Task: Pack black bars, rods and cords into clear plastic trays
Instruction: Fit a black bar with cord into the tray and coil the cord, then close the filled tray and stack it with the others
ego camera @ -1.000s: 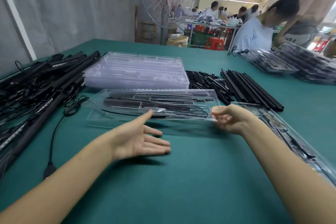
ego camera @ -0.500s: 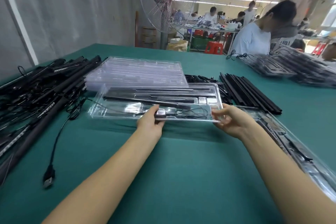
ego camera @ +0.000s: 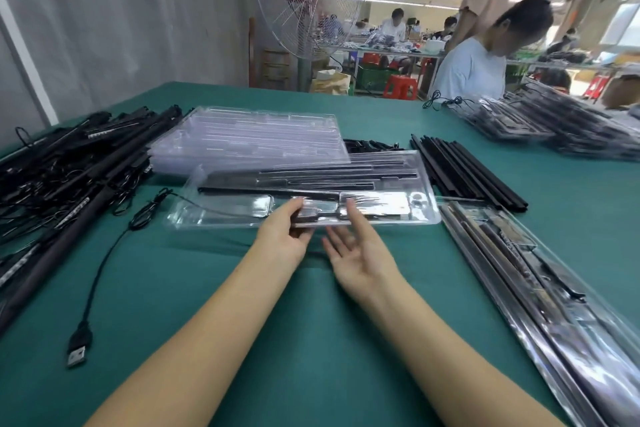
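A wide green cloth-covered table [ego camera: 311, 340] fills a busy workshop, with a large wire-caged fan [ego camera: 304, 0] and other workers at benches behind. Directly ahead of the person lies a long clear plastic tray [ego camera: 214, 220]. Its moulded slots already carry slim black bars [ego camera: 311, 180] laid lengthwise, and its near compartments look partly bare.

The left hand [ego camera: 287, 236] pinches the tray's near rim, thumb on top and fingers tucked beneath, seemingly to steady or lift that edge. The right hand [ego camera: 360, 256] lies palm up just beside it, fingers straight and spread, holding nothing. Its index fingertip reaches the rim, probably ready to slide under and share the load.

Supplies sit close by: a stack of empty clear trays [ego camera: 249, 135] just behind, a heap of long black rods [ego camera: 69, 170] to the left, and a neat row of flat black strips [ego camera: 467, 173] to the right. A black USB cord [ego camera: 100, 270] trails across the cloth towards the tray's left end and is likely the piece not yet tucked in. Filled trays [ego camera: 554, 305] lie along the right edge, so this one appears close to joining them.
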